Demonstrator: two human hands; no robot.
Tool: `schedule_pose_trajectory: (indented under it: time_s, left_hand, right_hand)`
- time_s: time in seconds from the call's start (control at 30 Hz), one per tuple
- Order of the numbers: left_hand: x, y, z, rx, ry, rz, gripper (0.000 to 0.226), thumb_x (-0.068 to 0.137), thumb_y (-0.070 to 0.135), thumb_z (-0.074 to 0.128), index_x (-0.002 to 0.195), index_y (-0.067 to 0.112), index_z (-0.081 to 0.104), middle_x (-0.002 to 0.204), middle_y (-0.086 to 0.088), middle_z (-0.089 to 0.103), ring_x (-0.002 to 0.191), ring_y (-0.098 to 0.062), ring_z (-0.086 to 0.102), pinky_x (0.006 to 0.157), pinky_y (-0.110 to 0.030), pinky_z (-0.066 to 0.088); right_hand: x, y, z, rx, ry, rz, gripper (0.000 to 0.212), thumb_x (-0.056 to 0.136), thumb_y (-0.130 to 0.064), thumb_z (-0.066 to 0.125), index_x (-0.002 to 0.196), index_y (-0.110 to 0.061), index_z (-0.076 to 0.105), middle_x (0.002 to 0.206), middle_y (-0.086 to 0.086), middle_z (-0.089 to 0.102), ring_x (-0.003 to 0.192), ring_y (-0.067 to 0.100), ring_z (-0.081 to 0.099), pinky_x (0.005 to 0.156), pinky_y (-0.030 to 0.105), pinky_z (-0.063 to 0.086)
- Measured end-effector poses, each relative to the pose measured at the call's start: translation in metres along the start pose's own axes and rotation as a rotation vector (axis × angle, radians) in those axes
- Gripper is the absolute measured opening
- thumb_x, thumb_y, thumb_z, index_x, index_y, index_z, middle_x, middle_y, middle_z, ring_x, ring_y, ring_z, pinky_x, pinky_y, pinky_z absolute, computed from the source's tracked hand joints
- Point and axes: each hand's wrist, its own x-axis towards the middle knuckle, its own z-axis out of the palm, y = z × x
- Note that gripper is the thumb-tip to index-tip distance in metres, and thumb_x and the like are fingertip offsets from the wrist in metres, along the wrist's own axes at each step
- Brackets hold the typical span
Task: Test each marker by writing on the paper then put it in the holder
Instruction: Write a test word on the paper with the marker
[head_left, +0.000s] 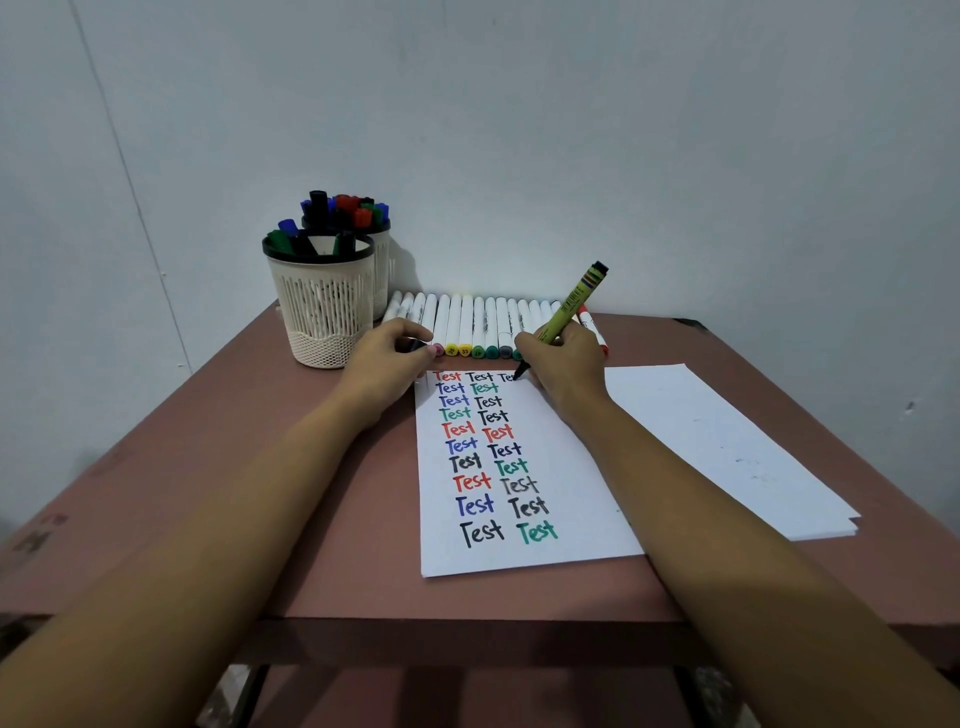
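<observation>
Right hand: your right hand (566, 358) grips the green marker (567, 310) low on its barrel, fingers curled round it, its heel on the paper (576, 499).
Marker: tilted, black end up and to the right, dark tip touching the paper's top row at the end of a half-written third word.
Left hand: your left hand (387, 358) rests at the paper's top-left corner, fingers curled round a small dark piece (415, 344); you cannot tell what it is.
Paper: two columns of "Test" in red, blue, green and black; its right strip is bare, and its near edge stops short of the table's front edge.
Open room: bare tabletop lies left of the paper, under your left forearm; a stack of blank sheets (727, 441) sits just beside it on the right.
Marker row: white-barrelled markers (478, 325) lie side by side against the wall, just beyond both hands, coloured ends toward you.
Holders: two pale mesh holders stand at the back left; the nearer holder (322, 312) is part filled, the farther holder (383, 270) packed with capped markers.
Surface: reddish-brown table (337, 493), scuffed at the left.
Room: pale wall (571, 130) directly behind the table.
Hidden: your right hand covers the row's right end; your forearm hides where paper and stack meet; the barrels' lettering is too small to read.
</observation>
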Motion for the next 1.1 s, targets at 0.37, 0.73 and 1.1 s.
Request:
schedule_pose_trajectory:
  time_s: [0.37, 0.73, 1.1]
  left_hand:
    - [-0.001, 0.002, 0.0, 0.006, -0.002, 0.001, 0.009, 0.087, 0.016, 0.063, 0.096, 0.015, 0.06, 0.076, -0.003, 0.059, 0.069, -0.014, 0.054, 0.064, -0.024, 0.043]
    - [-0.003, 0.004, 0.0, -0.003, -0.005, -0.001, 0.009, 0.087, 0.014, 0.062, 0.096, 0.013, 0.061, 0.077, -0.005, 0.06, 0.069, -0.015, 0.054, 0.064, -0.025, 0.044]
    - [-0.005, 0.009, 0.0, -0.04, 0.049, 0.05, 0.014, 0.094, 0.01, 0.052, 0.101, 0.007, 0.063, 0.069, 0.002, 0.061, 0.057, -0.004, 0.056, 0.061, -0.018, 0.046]
  right_hand:
    - [-0.002, -0.003, -0.001, -0.049, 0.036, -0.026, 0.024, 0.077, -0.011, 0.062, 0.066, -0.014, 0.042, 0.065, 0.001, 0.045, 0.065, 0.019, 0.046, 0.059, 0.029, 0.041]
    - [-0.006, -0.006, -0.002, -0.019, 0.029, 0.0, 0.02, 0.078, -0.011, 0.062, 0.068, -0.011, 0.045, 0.068, 0.004, 0.046, 0.064, 0.02, 0.046, 0.058, 0.029, 0.04]
    - [-0.007, -0.016, -0.009, 0.241, 0.085, 0.104, 0.018, 0.085, -0.008, 0.058, 0.074, -0.017, 0.047, 0.065, -0.001, 0.051, 0.055, 0.012, 0.046, 0.052, 0.026, 0.04]
